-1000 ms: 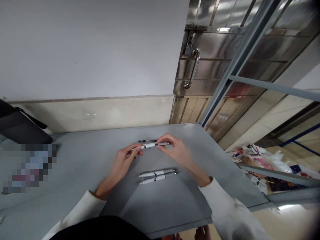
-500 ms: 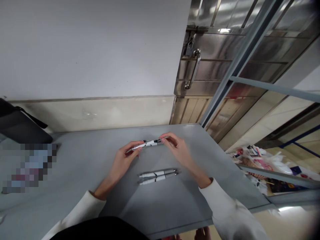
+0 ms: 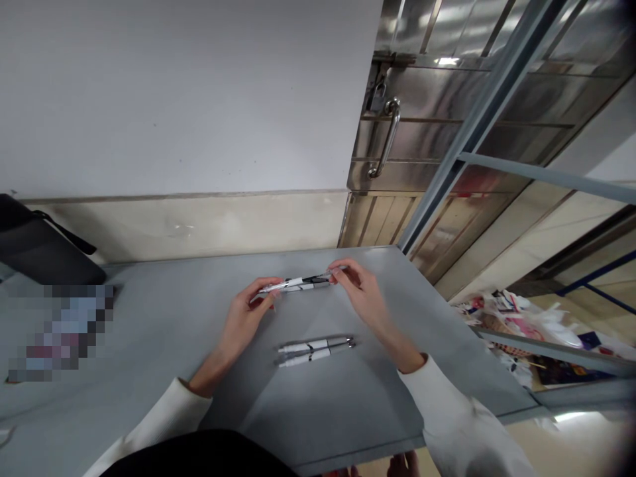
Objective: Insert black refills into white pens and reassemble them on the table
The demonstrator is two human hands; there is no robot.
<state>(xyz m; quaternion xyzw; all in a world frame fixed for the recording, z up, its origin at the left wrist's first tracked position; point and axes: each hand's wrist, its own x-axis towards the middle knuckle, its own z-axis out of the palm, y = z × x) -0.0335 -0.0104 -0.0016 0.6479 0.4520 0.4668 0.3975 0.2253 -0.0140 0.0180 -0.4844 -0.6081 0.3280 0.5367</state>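
Beyond the two hands, a pale wall point(image 3: 258, 225) borders the grey table point(image 3: 163, 331)

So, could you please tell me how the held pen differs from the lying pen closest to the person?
The held pen is between the left hand and right hand; the lying pen rests on the table. Fingers partly cover the held pen's ends, while the lying pen is untouched. Both are slim, with white barrels.

The left fingers point(image 3: 258, 285) hide part of the held pen point(image 3: 293, 283), and the picture's edge crops the dark case point(image 3: 47, 248).
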